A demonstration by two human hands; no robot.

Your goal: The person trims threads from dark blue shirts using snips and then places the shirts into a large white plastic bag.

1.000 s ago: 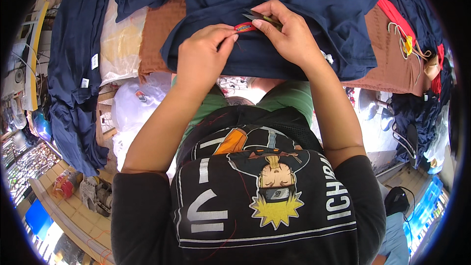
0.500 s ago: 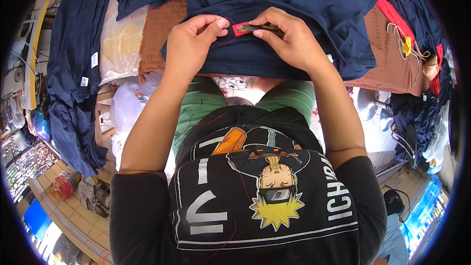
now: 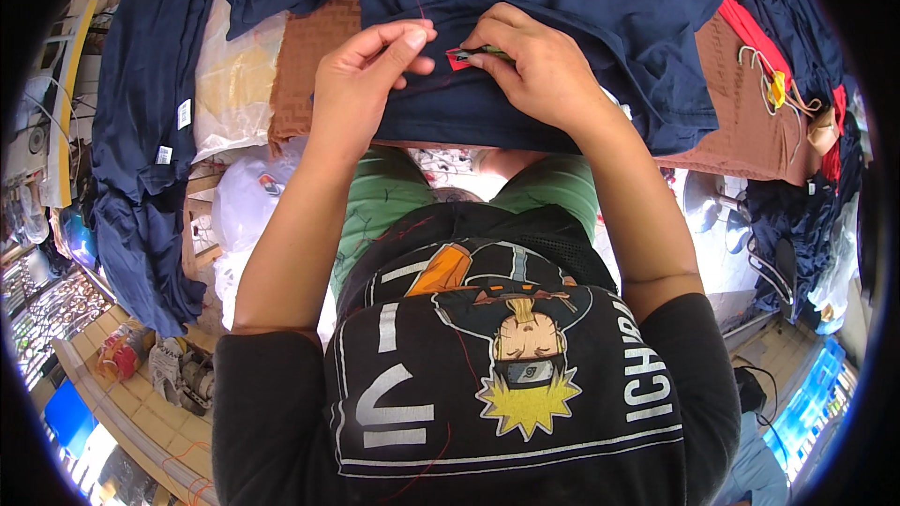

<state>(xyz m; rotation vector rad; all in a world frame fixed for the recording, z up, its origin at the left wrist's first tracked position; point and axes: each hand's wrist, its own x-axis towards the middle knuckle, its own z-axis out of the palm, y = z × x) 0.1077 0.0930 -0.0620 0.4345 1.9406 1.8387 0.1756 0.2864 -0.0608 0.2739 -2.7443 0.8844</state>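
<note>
A navy garment (image 3: 412,117) lies spread over the surface before me, with a small red label (image 3: 457,63) on it. Thumb and forefinger of my left hand (image 3: 361,75) are pinched on a thin red thread (image 3: 420,7), whose end sticks up above the fingertips. My right hand (image 3: 544,61) grips small thread snips (image 3: 487,52), their blades lying over the label and covering part of it. The hands are a short gap apart, both above the garment. Whether the thread still joins the label I cannot tell.
More navy garments (image 3: 141,131) with white tags drape at the left, beside a plastic-wrapped package (image 3: 236,66). Brown textured cloth (image 3: 314,61) covers the surface under the garment. Clothes hangers (image 3: 776,89) lie at the right near a red strip of cloth (image 3: 750,33). A white plastic bag (image 3: 246,201) sits below left.
My left hand has turned slightly, and the thread that looped beside the label now points up from its fingertips. My right hand has shifted a little left and up with the snips, over the label.
</note>
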